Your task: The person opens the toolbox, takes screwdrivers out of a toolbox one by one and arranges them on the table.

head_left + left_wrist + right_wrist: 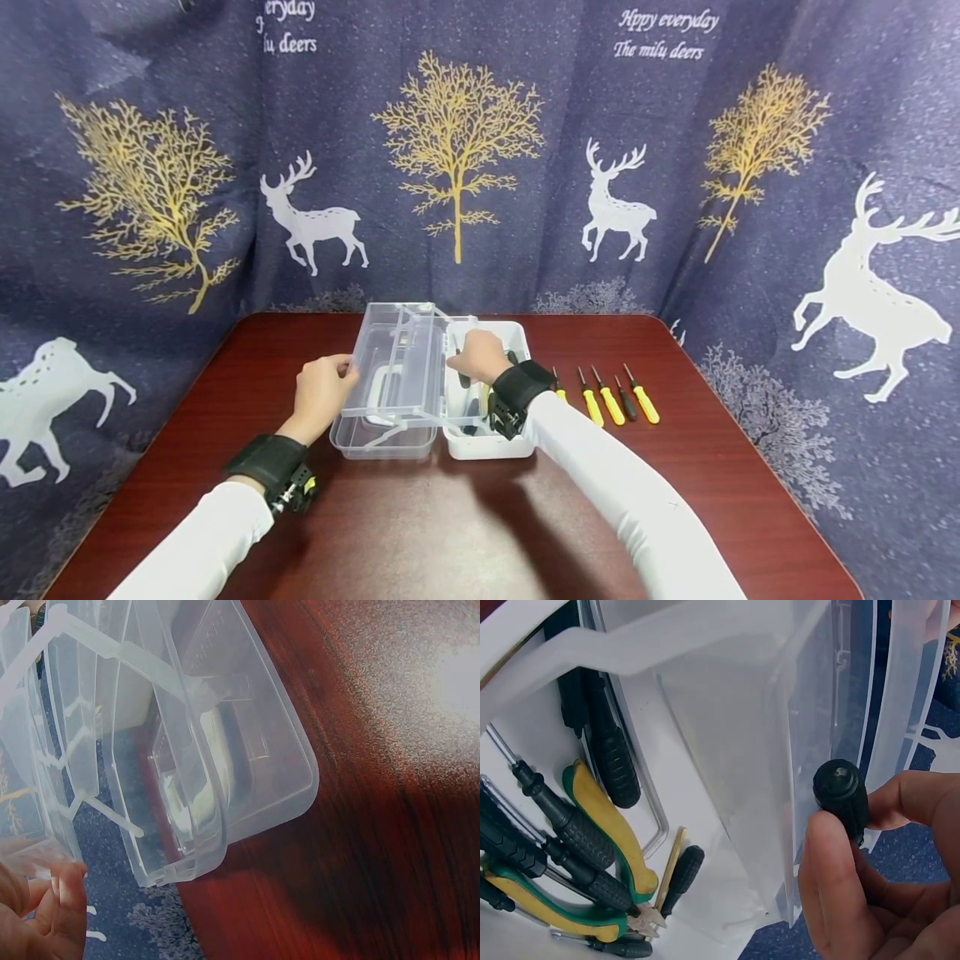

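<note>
I see the right hand pinching a black handle, with the white toolbox beneath it, yellow-green pliers inside; to its left, the left hand pinches a clear tray.

It seemed to be a curtained corner prepared for recording, though in which kind of building I could not tell. Dark blue cloth, printed with white deer and golden trees, hung behind the reddish-brown table and along both its sides. Black bands with small devices were on both wrists, and only the screwdrivers reminded of a workshop
</note>
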`<state>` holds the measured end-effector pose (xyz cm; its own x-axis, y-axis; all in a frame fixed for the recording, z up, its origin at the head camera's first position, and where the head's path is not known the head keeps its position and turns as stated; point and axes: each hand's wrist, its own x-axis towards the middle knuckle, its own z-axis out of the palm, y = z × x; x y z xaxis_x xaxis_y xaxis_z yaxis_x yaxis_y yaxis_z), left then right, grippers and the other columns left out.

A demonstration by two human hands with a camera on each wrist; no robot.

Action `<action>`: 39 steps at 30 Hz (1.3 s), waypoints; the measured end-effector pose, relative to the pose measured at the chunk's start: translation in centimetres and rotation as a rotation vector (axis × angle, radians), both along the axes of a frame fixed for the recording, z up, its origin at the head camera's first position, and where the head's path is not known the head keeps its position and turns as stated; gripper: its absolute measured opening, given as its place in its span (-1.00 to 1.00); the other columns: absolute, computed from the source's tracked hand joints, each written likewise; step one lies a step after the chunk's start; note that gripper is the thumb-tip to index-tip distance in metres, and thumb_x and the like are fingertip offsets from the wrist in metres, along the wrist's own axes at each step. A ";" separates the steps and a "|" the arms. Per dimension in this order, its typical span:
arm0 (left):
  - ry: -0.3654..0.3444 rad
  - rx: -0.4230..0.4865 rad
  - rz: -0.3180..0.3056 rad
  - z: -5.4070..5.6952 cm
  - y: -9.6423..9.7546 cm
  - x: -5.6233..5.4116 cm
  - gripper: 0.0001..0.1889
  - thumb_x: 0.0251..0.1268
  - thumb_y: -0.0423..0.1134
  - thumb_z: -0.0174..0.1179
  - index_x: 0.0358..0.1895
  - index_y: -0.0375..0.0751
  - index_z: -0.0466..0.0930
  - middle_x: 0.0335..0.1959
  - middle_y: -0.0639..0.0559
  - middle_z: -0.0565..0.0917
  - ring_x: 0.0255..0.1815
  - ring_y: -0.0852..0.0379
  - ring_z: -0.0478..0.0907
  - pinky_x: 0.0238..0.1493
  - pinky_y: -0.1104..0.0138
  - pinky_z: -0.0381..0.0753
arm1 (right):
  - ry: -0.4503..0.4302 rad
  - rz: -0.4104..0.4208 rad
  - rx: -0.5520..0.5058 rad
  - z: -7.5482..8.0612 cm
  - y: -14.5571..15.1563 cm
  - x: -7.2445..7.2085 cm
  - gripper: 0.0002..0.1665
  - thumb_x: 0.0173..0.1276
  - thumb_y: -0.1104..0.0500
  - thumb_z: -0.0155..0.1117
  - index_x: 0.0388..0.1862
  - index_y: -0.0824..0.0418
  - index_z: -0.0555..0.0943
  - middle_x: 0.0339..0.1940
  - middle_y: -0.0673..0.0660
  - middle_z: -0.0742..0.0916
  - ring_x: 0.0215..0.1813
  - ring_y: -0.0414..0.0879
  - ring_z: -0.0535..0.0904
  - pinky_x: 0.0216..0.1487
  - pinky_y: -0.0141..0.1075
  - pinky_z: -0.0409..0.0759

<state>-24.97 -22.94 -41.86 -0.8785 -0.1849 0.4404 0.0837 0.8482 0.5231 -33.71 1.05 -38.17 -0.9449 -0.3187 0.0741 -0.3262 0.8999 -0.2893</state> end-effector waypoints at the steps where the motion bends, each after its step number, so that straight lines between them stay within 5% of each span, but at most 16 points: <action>1: 0.003 0.000 0.000 0.0 0.0 0.0 -0.71 0.15 -0.31 0.15 -0.11 -0.37 0.71 -0.32 -0.25 0.77 -0.32 -0.18 0.69 -0.26 -0.03 0.58 | -0.001 -0.004 -0.001 0.1 0.1 0.0 -0.65 0.11 -0.03 0.31 -0.73 0.15 0.63 -0.79 0.02 0.65 -0.55 -0.07 0.59 -0.34 -0.28 0.59; 10: 0.020 0.012 0.009 0.1 0.1 0.0 -0.71 0.11 -0.31 0.15 -0.14 -0.37 0.71 -0.35 -0.25 0.77 -0.33 -0.18 0.69 -0.26 -0.02 0.57 | -0.048 0.009 -0.042 0.7 1.0 0.2 -0.62 0.14 0.01 0.30 -0.79 0.12 0.53 -0.76 0.10 0.70 -0.78 -0.21 0.53 -0.27 -0.32 0.61; 20: 0.054 0.017 -0.005 0.3 0.2 0.2 -0.71 0.05 -0.34 0.13 -0.19 -0.40 0.72 -0.40 -0.26 0.76 -0.40 -0.18 0.68 -0.36 0.01 0.56 | 0.008 0.040 -0.022 0.7 2.5 -0.8 -0.63 0.13 0.00 0.28 -0.79 0.09 0.51 -0.75 0.09 0.69 -0.74 -0.18 0.55 -0.48 -0.39 0.47; 26: 0.015 0.011 0.005 0.0 -0.1 -0.1 -0.71 0.10 -0.32 0.15 -0.14 -0.38 0.71 -0.35 -0.25 0.77 -0.37 -0.18 0.69 -0.32 -0.01 0.57 | 0.022 0.028 -0.017 1.7 3.5 -0.6 -0.59 0.11 0.02 0.34 -0.84 0.13 0.53 -0.79 0.13 0.67 -0.65 -0.08 0.60 -0.38 -0.31 0.58; 31: -0.014 0.007 0.006 -0.2 -0.2 -0.2 -0.70 0.15 -0.30 0.14 -0.10 -0.36 0.71 -0.33 -0.24 0.77 -0.34 -0.17 0.69 -0.28 -0.02 0.58 | -0.026 -0.017 -0.049 1.7 4.5 -0.9 -0.51 0.13 0.04 0.34 -0.87 0.06 0.35 -0.87 0.00 0.50 -0.73 -0.15 0.51 -0.57 -0.37 0.47; 39: -0.011 0.012 0.002 0.0 -0.1 0.0 -0.71 0.15 -0.31 0.16 -0.11 -0.38 0.71 -0.32 -0.25 0.77 -0.33 -0.17 0.69 -0.28 -0.01 0.58 | -0.065 -0.074 -0.061 1.6 6.2 -1.4 -0.70 0.12 0.04 0.31 -0.72 0.15 0.58 -0.61 0.17 0.75 -0.68 -0.13 0.64 -0.47 -0.32 0.62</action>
<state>-25.00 -23.02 -41.86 -0.8827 -0.1919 0.4289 0.0762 0.8422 0.5338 -35.13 7.23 -36.53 -0.9691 -0.2449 0.0285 -0.2383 0.9010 -0.3625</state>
